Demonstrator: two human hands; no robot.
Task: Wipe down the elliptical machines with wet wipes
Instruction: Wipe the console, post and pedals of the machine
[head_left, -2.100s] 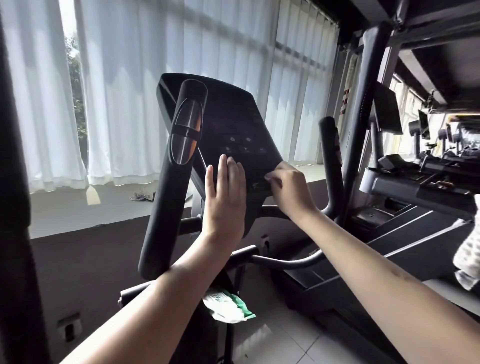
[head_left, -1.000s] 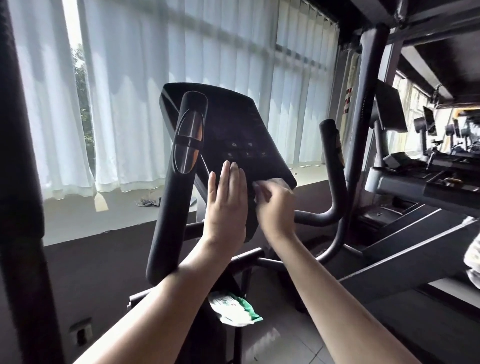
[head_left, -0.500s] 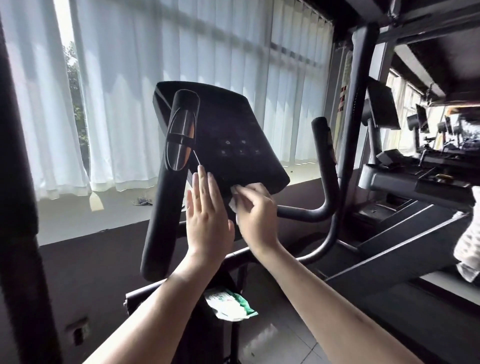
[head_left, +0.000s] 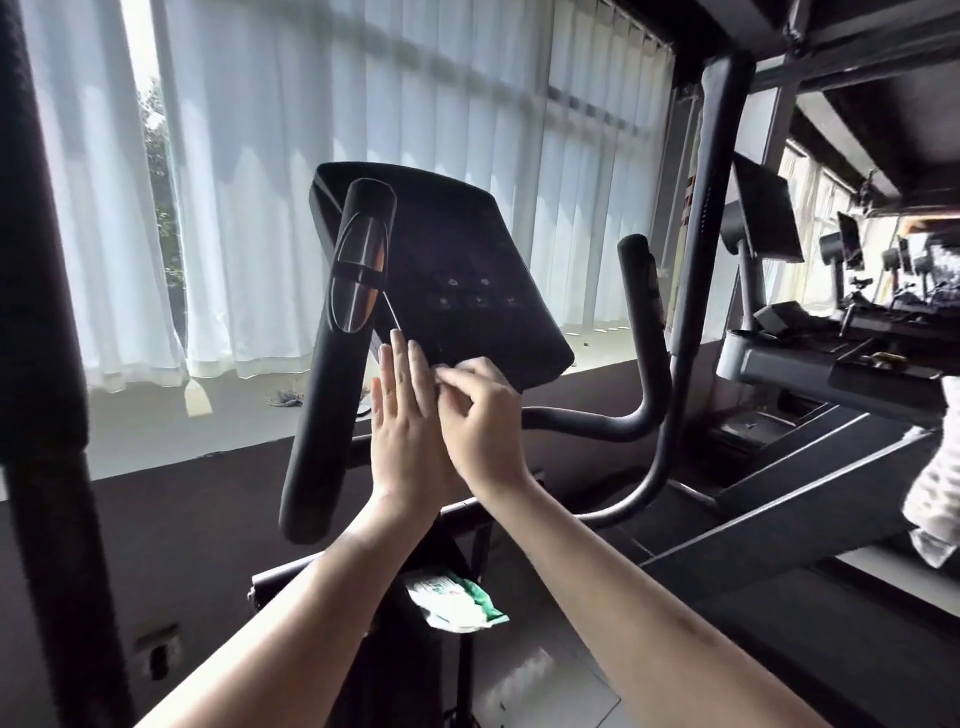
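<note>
The elliptical machine (head_left: 644, 415) fills the middle of the frame, with white curtains (head_left: 249, 182) behind it and treadmills (head_left: 831, 364) at the right. Its dark console (head_left: 457, 280) is tilted back, face turned up and toward the camera, and its long axis slopes from upper left down to the lower-right corner. The near handlebar (head_left: 337, 364) stands steeply in front of the console's left side, top end up, base toward lower left.

Two seconds back the right hand (head_left: 483, 415) worked at the console's lower-right corner; it has since slid left along the bottom edge and now meets the left hand (head_left: 405, 426) just below centre. That edge looks covered, so the console is probably near done, with the handlebars not yet wiped.

The left hand is flat, fingers straight and together, against the console's lower left. The right fingers (head_left: 462, 379) are curled and pinched on the wet wipe (head_left: 439, 370), only a pale sliver of which shows at the console's bottom edge. The green-and-white wipes packet (head_left: 452, 597) lies on the frame below the arms.
</note>
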